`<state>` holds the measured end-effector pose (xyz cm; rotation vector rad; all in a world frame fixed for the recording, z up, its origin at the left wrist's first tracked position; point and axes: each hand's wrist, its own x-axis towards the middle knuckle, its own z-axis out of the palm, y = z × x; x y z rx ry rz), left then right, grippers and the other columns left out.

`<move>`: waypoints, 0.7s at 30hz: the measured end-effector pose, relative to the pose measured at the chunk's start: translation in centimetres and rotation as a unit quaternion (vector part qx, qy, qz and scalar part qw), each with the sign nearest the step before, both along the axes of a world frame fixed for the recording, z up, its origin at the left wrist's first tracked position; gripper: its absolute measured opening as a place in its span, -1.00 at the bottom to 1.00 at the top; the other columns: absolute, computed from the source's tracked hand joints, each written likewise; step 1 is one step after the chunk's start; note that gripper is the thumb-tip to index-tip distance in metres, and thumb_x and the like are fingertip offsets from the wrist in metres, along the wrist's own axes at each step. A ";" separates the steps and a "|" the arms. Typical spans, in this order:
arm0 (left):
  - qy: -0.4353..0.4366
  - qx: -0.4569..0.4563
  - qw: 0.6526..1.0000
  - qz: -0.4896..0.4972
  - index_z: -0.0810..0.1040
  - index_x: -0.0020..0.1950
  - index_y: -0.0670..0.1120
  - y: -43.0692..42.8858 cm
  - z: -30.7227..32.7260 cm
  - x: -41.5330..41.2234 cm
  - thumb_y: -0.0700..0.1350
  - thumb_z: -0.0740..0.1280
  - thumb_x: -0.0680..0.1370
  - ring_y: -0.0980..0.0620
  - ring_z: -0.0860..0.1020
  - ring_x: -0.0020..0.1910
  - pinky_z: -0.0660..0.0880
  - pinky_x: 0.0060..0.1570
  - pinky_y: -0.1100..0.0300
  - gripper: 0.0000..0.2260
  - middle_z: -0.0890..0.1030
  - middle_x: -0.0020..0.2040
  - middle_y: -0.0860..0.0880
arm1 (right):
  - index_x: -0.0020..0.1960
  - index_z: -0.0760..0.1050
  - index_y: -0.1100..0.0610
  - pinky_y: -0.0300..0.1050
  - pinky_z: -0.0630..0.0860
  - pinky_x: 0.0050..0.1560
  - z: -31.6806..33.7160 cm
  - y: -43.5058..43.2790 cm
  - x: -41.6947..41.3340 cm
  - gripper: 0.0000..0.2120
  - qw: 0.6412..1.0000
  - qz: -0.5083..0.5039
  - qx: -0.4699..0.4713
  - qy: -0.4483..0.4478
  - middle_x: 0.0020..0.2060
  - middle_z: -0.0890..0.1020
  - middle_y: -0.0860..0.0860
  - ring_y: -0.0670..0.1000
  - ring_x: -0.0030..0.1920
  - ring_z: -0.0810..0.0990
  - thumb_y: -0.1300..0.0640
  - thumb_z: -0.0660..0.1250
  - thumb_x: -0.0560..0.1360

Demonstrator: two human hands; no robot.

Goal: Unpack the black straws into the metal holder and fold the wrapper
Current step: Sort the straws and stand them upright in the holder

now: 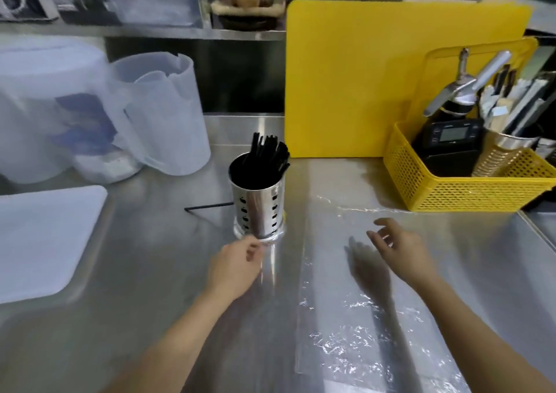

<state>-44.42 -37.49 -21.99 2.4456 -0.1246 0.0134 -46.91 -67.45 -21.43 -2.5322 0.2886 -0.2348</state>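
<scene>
The wrapper [355, 341] is lying flat and empty on the worktop [150, 287], its crinkled near end closest to the camera and its long axis running away towards the basket [451, 188]. The left grip [237, 262] is sitting at the film's left side, just in front of the holder [257, 206], with finger and thumb pinching what looks like that edge. The right grip [397, 249] is hanging over the wrapper's far half, fingers spread and holding nothing. Being nearer the film's middle, it is probably the one to turn the fold across the long axis. The straws [269, 155] are standing in the holder, leaning right. A stray straw [207, 206] is lying on the worktop left of it, nearer the left grip. A board [361, 77] is standing behind, and jugs [162, 113] are sitting far left.
</scene>
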 end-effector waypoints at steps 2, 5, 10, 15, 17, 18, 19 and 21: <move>-0.005 0.010 0.999 0.048 0.59 -0.11 0.01 2.6 0.4 1.2 -0.06 0.30 0.51 -0.02 0.62 -0.12 0.51 -0.14 0.14 -0.91 0.68 -0.15 0.04 | 0.13 0.49 0.15 -0.02 0.51 -0.12 0.6 2.3 1.1 -0.75 1.000 0.018 0.022 -0.004 -0.22 0.62 0.03 0.09 -0.23 0.59 0.07 0.33 0.50; -0.019 0.057 0.995 0.076 0.56 -0.08 -0.05 5.7 0.9 3.5 -0.09 0.25 0.53 -0.12 0.61 -0.10 0.53 -0.14 0.05 -0.89 0.67 -0.12 -0.02 | 0.12 0.49 0.12 -0.04 0.49 -0.12 0.8 5.1 2.1 -0.78 0.997 0.046 0.052 0.016 -0.28 0.61 -0.01 0.06 -0.26 0.58 0.08 0.31 0.51; -0.106 0.128 0.986 0.022 0.55 0.02 -0.16 7.8 1.5 7.2 -0.19 0.24 0.53 -0.18 0.54 -0.05 0.45 -0.12 0.01 -0.86 0.61 -0.04 -0.12 | 0.11 0.50 0.13 0.05 0.54 -0.06 0.8 8.3 3.6 -0.81 0.994 0.055 0.086 0.030 -0.30 0.63 0.02 0.12 -0.24 0.62 0.11 0.30 0.52; -0.150 0.177 0.968 -0.099 0.57 0.05 -0.22 7.6 1.2 9.9 -0.29 0.33 0.45 -0.23 0.57 -0.07 0.45 -0.08 -0.03 -0.81 0.62 -0.08 -0.19 | 0.11 0.51 0.11 0.03 0.54 -0.08 0.9 10.3 5.1 -0.82 0.992 0.059 0.101 0.037 -0.29 0.63 0.04 0.11 -0.25 0.62 0.10 0.28 0.53; -0.149 0.187 0.964 -0.118 0.55 0.12 -0.19 7.1 0.9 10.9 -0.28 0.33 0.44 -0.22 0.56 -0.01 0.43 -0.03 -0.01 -0.75 0.62 -0.01 -0.17 | 0.10 0.51 0.11 0.02 0.55 -0.09 1.0 10.9 5.5 -0.83 0.991 0.058 0.112 0.033 -0.31 0.63 0.04 0.11 -0.26 0.62 0.11 0.27 0.53; -0.146 0.196 0.960 -0.134 0.54 0.16 -0.16 6.9 0.7 11.3 -0.26 0.30 0.46 -0.21 0.55 0.02 0.41 -0.01 0.01 -0.73 0.61 0.03 -0.15 | 0.09 0.51 0.10 0.00 0.54 -0.10 1.0 11.2 5.8 -0.84 0.991 0.056 0.119 0.031 -0.32 0.63 0.04 0.11 -0.27 0.62 0.11 0.27 0.54; -0.142 0.200 0.956 -0.158 0.54 0.17 -0.13 6.7 0.5 11.7 -0.23 0.28 0.48 -0.20 0.54 0.04 0.40 0.00 0.01 -0.73 0.61 0.04 -0.13 | 0.08 0.51 0.10 -0.01 0.53 -0.11 1.0 11.5 5.9 -0.85 0.990 0.055 0.123 0.028 -0.33 0.63 0.04 0.10 -0.28 0.62 0.11 0.27 0.54; -0.139 0.205 0.949 -0.195 0.55 0.17 -0.10 6.6 0.1 12.2 -0.21 0.24 0.51 -0.18 0.54 0.05 0.41 0.00 0.02 -0.75 0.62 0.03 -0.11 | 0.06 0.51 0.10 -0.04 0.52 -0.13 0.7 11.9 6.2 -0.87 0.990 0.056 0.128 0.025 -0.34 0.63 0.06 0.11 -0.29 0.61 0.12 0.27 0.54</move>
